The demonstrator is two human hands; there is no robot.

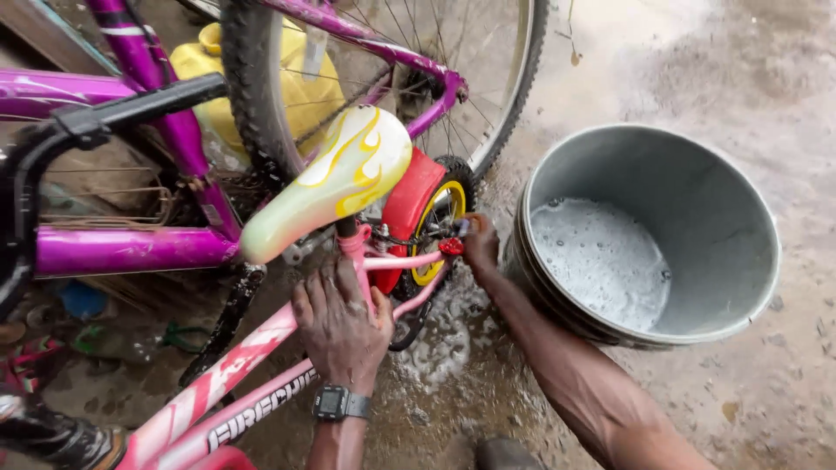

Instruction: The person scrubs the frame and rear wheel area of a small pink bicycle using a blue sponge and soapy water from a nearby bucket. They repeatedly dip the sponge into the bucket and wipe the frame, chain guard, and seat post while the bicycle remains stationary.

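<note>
We are washing a small pink-framed child's bicycle [261,348] that stands on the wet concrete floor [749,70], wedged against a larger purple bicycle [131,248]. Our left hand [341,322], with a dark digital wristwatch [338,403] on its wrist, is clenched around the pink seat post just under the cream-and-yellow flame-patterned saddle [326,183], holding the bike steady. Our right hand [480,246] reaches to the rear axle beside the small yellow-rimmed rear wheel [440,222] and the red plastic mudguard [407,204]; its fingers [477,228] are closed at a small red part there, though we cannot tell whether they also hold a cloth or sponge.

Judging by what lies here, the wash looks to be partly done: white suds [440,335] are pooled on the floor below the rear wheel and the ground around is wet, yet the frame shows no rinse water running off, and the front part runs out of the picture, so we cannot say how clean that part is. The round grey metal basin [740,218] just right of our right arm holds only a shallow layer of soapy water [601,261].

For labels, a white block-letter decal runs along the lower pink tube, near the bottom edge. A yellow plastic jerrycan [305,91] sits behind the big wheel's spokes, with no label showing.
</note>
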